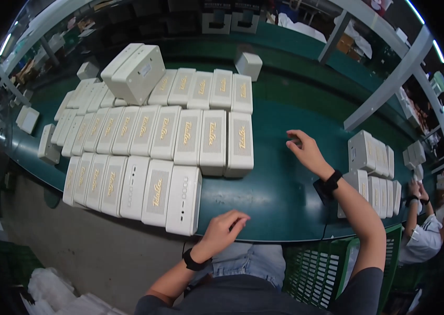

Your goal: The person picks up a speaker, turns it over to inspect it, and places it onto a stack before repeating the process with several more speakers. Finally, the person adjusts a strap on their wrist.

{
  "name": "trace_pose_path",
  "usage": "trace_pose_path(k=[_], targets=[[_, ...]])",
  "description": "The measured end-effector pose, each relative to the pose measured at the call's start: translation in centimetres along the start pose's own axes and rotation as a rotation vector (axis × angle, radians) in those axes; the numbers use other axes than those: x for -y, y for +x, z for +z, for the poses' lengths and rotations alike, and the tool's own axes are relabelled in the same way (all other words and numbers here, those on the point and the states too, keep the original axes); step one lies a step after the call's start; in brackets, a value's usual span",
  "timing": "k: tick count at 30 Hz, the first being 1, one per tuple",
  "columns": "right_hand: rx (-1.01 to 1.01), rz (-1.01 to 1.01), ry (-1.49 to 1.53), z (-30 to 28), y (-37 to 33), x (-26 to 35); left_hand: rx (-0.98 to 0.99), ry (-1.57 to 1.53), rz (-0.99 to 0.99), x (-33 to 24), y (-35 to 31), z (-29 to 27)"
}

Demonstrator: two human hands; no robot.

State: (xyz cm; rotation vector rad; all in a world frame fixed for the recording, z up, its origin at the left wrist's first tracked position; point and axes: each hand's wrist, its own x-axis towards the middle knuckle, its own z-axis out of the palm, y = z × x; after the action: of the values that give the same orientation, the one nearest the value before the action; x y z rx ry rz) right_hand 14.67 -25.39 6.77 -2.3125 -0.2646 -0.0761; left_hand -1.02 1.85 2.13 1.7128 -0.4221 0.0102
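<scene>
My left hand (pixel 223 232) hovers over the near edge of the green table, just right of the closest white speaker. Its fingers are loosely bent, with a gap between thumb and forefinger, and I see nothing in it. Farther out, my right hand (pixel 306 150) hangs above the green surface, thumb and fingers apart, also holding nothing visible. Rows of white box-shaped speakers with gold lettering (pixel 213 137) fill the table's left half. In the front row, one speaker (pixel 184 200) turns a side with buttons and ports upward. Two white speakers (pixel 137 73) lie on top of the back rows.
More white speakers (pixel 370 152) stand on the right, near my right forearm. Below them is a green plastic crate (pixel 319 268). A grey metal post (pixel 376 92) rises behind. At the far right another person's hands (pixel 417 190) work at the table.
</scene>
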Motion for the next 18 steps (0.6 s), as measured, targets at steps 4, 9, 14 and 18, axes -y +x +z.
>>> trace_pose_path(k=[4,9,14,18], targets=[[-0.057,-0.086,-0.124,0.1,6.9,-0.3,0.114,-0.001,0.031,1.2,-0.3,-1.3],[-0.287,-0.232,-0.257,1.5,16.5,-1.0,0.191,0.113,0.066,1.3,0.1,-1.5],[-0.431,-0.264,-0.449,5.1,25.4,-2.0,0.164,0.03,0.044,1.1,0.3,-2.1],[-0.244,-0.307,-0.402,5.0,29.8,-3.2,0.124,0.031,0.031,1.4,-0.2,-1.6]])
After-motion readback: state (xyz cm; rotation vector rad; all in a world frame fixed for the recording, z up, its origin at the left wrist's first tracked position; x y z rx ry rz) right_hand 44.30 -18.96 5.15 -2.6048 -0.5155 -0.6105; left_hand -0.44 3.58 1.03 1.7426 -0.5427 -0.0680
